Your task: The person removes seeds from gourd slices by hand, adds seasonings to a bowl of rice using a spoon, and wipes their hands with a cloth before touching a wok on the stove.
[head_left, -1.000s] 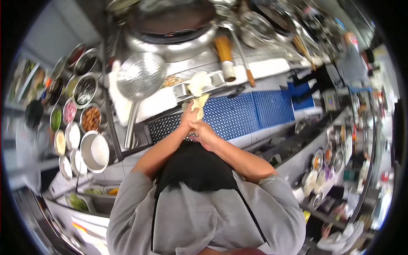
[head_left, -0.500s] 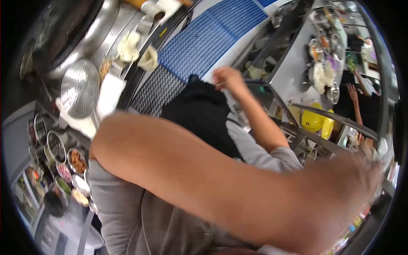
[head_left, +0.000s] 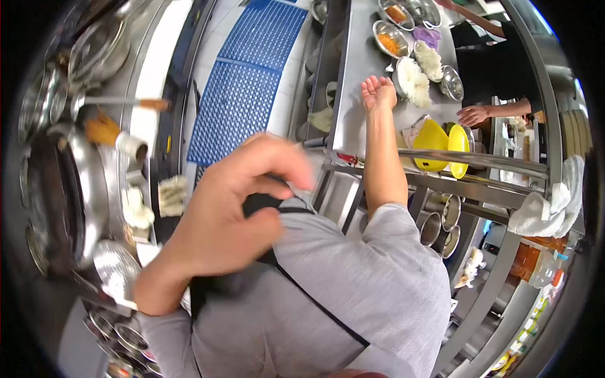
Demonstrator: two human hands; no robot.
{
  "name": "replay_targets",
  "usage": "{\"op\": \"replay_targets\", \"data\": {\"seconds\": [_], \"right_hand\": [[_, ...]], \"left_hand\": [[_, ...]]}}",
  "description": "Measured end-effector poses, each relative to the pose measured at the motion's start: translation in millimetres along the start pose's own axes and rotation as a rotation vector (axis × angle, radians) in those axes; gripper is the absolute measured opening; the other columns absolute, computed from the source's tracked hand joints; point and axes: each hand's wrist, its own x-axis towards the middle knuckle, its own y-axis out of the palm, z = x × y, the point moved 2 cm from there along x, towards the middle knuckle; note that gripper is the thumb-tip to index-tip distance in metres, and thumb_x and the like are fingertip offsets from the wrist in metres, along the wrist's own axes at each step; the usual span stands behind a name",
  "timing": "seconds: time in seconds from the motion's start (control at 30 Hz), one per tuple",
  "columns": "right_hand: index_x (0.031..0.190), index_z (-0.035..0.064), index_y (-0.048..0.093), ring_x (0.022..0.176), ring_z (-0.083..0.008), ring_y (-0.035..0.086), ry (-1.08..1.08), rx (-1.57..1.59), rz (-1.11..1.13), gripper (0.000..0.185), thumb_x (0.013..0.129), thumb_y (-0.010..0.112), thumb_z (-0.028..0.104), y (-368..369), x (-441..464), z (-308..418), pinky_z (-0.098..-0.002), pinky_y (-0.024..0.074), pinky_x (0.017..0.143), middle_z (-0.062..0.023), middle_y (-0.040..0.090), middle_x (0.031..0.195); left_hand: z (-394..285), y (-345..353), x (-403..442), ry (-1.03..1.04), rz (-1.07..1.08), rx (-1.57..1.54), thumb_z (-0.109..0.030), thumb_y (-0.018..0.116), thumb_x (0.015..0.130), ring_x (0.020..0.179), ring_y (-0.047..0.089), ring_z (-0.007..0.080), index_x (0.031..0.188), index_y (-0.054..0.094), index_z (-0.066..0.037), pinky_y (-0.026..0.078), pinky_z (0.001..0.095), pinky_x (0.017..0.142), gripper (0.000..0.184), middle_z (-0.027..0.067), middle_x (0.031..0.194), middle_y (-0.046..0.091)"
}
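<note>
My left hand (head_left: pixel 242 195) is raised close to the camera in front of my grey shirt, slightly blurred. Its thumb and fingers are curved with a gap between them, and nothing shows in it. My right hand (head_left: pixel 379 94) reaches over the steel counter (head_left: pixel 353 113) with the palm up and fingers apart, holding nothing. Nearest to it is a bowl heaped with white, shredded-looking food (head_left: pixel 413 83). A second white heap (head_left: pixel 428 61), a bowl of orange food (head_left: pixel 389 41) and a purple heap (head_left: pixel 427 38) lie beyond. Closer to me, a yellow tub (head_left: pixel 431 145) stands beside a yellow oval piece (head_left: pixel 459 151).
Another person's hand (head_left: pixel 472 114) rests at the counter's far side. A metal rail (head_left: pixel 479 162) crosses its near end. To my left are a large wok (head_left: pixel 91 195), a perforated ladle (head_left: pixel 116 264) and a wooden-handled tool (head_left: pixel 154 104). Blue matting (head_left: pixel 242 94) covers the floor.
My view has turned toward the counter. My left arm, stretched across to the right before, has swung back left. My right hand has moved from beside my body out over the counter.
</note>
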Motion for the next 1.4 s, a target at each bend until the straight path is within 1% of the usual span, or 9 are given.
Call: {"op": "replay_targets", "data": {"seconds": [0.17,0.27,0.47,0.57,0.73,0.93,1.03,1.23,1.4], "right_hand": [[0.139,-0.0005,0.038,0.095,-0.0313,0.062,-0.01,0.285,-0.255,0.051,0.1,0.055,0.027,4.0,33.8,24.8,-0.0469,0.0571,0.073,-0.0217,0.052,0.125],[0.137,-0.0053,0.04,0.096,-0.0323,0.062,-0.038,0.347,-0.362,0.05,0.097,0.059,0.018,4.2,50.5,26.3,-0.045,0.0597,0.075,-0.0236,0.048,0.131],[0.116,-0.0038,0.054,0.086,-0.0255,0.064,-0.217,0.377,-0.446,0.029,0.089,0.062,0.003,-1.8,36.1,29.6,-0.0375,0.061,0.065,-0.0154,0.061,0.105],[0.114,-0.0022,0.056,0.085,-0.0238,0.065,-0.251,0.292,-0.332,0.028,0.086,0.061,-0.003,-34.8,29.4,15.2,-0.0353,0.0614,0.065,-0.0146,0.063,0.107],[0.112,-0.0028,0.058,0.083,-0.0194,0.069,-0.268,0.014,0.105,0.027,0.087,0.065,-0.001,-62.6,-35.6,-1.5,-0.0307,0.0623,0.069,-0.0106,0.068,0.104],[0.113,-0.0025,0.063,0.086,-0.0197,0.072,0.089,-0.254,0.684,0.031,0.084,0.072,0.004,-30.5,-117.0,-23.7,-0.0316,0.0609,0.07,-0.0123,0.072,0.104],[0.109,-0.0026,0.066,0.084,-0.0177,0.071,0.291,-0.377,1.005,0.029,0.082,0.074,0.006,3.4,-149.7,-49.0,-0.0312,0.0587,0.072,-0.0112,0.073,0.103],[0.115,-0.0058,0.066,0.091,-0.0115,0.063,0.389,-0.751,1.535,0.037,0.081,0.074,0.004,65.8,-248.2,-105.5,-0.0268,0.0496,0.082,-0.0054,0.07,0.106],[0.118,-0.005,0.065,0.094,-0.0125,0.064,0.552,-0.956,1.967,0.04,0.082,0.077,0.004,99.6,-308.5,-147.6,-0.0281,0.0495,0.086,-0.0063,0.07,0.109]], "left_hand": [[97.4,-59.7,-5.0,-0.268,-0.381,-0.034,0.007,0.054,0.075,0.096,0.064,0.0177,0.103,0.06,-0.001,0.053,0.0304,0.086,0.03,0.0086,0.104,0.063],[134.4,-89.8,-19.4,-0.334,-0.55,-0.332,0.004,0.055,0.08,0.093,0.065,0.0191,0.104,0.059,-0.001,0.055,0.0323,0.083,0.025,0.009,0.101,0.063],[171.7,-114.4,-38.2,-0.308,-0.669,-0.411,0.002,0.053,0.085,0.09,0.066,0.0203,0.107,0.058,-0.002,0.056,0.0331,0.08,0.023,0.0084,0.098,0.063],[179.5,-113.5,-41.8,-0.327,-0.65,-0.393,-0.002,0.055,0.088,0.09,0.066,0.0193,0.108,0.058,-0.003,0.055,0.0333,0.081,0.02,0.0078,0.099,0.064],[180.5,-106.1,-28.1,-0.335,-0.561,-0.324,-0.003,0.057,0.091,0.092,0.066,0.0176,0.11,0.061,-0.001,0.055,0.0312,0.081,0.02,0.0078,0.102,0.066],[152.6,-112.2,17.1,-0.183,-0.474,-0.131,-0.02,0.057,0.098,0.103,0.064,0.0171,0.123,0.062,0.0,0.053,0.0309,0.087,0.032,0.009,0.116,0.066],[142.5,-121.1,22.5,-0.101,-0.626,-0.101,-0.028,0.056,0.1,0.106,0.062,0.0169,0.129,0.06,-0.001,0.052,0.032,0.088,0.04,0.0093,0.119,0.066],[159.0,-132.5,-115.8,-0.03,-0.835,-0.127,-0.021,0.07,0.092,0.085,0.063,0.0108,0.093,0.062,-0.005,0.055,0.0293,0.073,0.018,0.0017,0.091,0.065],[170.8,-70.3,-226.8,-0.019,-1.064,-0.088,-0.018,0.072,0.088,0.073,0.061,0.0083,0.084,0.066,-0.003,0.053,0.0258,0.066,0.017,0.0013,0.081,0.065]]}}
